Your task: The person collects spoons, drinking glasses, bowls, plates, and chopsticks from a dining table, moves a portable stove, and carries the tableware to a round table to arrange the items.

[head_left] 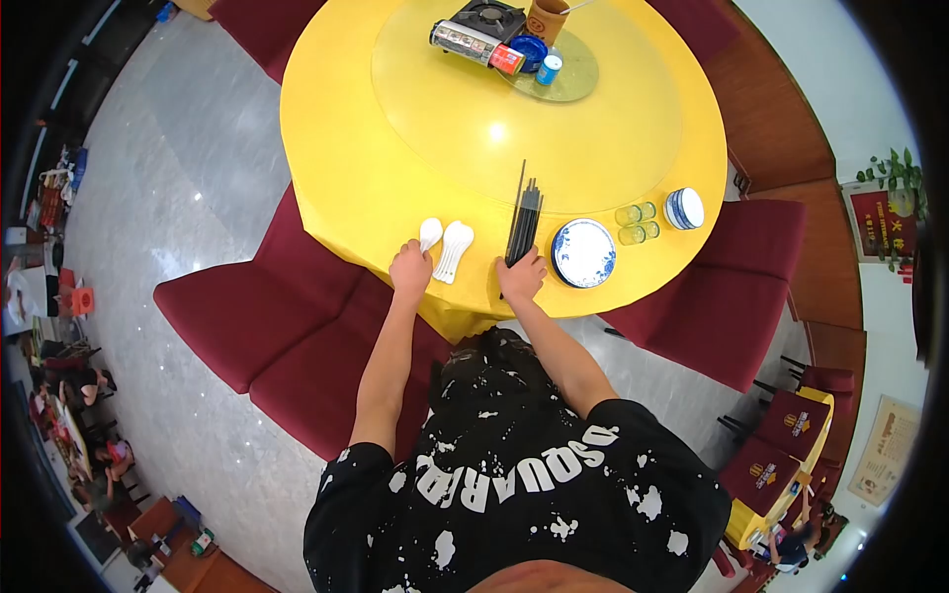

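Observation:
At the near edge of the yellow table, my left hand is closed on a white spoon. More white spoons lie stacked just to its right. My right hand is closed round the lower end of a bundle of dark chopsticks, one of them a little apart on the left. Right of that hand stands a stack of blue-patterned white plates. Beyond the plates are several greenish glasses and a stack of white bowls with blue bands.
A portable stove, a gas can box, a blue ashtray, a blue can and a brown container sit near the turntable's centre. Dark red chairs surround the table. People are in the far background.

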`<state>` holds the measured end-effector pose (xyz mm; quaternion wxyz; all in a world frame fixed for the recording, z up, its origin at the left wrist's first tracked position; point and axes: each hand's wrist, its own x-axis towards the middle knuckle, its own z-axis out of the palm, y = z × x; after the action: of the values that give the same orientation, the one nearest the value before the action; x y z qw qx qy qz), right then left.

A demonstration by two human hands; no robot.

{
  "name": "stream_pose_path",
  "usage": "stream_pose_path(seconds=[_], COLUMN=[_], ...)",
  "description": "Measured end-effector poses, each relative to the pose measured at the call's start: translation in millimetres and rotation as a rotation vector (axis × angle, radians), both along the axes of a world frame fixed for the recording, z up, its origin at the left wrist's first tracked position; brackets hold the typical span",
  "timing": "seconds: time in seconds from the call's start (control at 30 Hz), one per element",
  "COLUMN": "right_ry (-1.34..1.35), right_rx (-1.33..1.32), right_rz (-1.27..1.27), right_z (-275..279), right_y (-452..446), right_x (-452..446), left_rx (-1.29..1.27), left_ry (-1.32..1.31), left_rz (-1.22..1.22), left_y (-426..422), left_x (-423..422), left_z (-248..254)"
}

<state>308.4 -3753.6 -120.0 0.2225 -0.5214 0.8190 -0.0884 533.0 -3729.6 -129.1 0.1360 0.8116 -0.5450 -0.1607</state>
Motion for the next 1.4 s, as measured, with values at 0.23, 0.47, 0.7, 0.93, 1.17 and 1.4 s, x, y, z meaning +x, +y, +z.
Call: stream_pose_path(seconds=[0.23, 0.47, 0.7, 0.93, 1.17, 1.4], right_ry=[0.016, -0.003, -0.026, -0.019, -0.078, -0.114], right_rx=[-0.002, -0.056, -0.026, -0.015, 0.029, -0.001], right_rz=[-0.014, -0.056, -0.034, 0.019, -0.080, 0.101], right_z=[-16, -13, -14, -5, -3, 0], right_y=[-1, -10, 3, 30, 12, 36], right_x=[-6, -2, -5, -7, -11, -27], left_rx=[-0.085, -0.106, -0.187, -0.240, -0.177, -0.416], left_ry=[0.126, 0.270, 0.299, 0.254, 0.019, 0.345], left_rz=[-0.022, 0.002, 0.026, 0.080, 0.307, -0.042], left_y=[10, 15, 24, 30, 40, 41], left_x=[13, 19, 18, 11, -26, -91], left_z=[2, 4, -7, -10, 3, 22])
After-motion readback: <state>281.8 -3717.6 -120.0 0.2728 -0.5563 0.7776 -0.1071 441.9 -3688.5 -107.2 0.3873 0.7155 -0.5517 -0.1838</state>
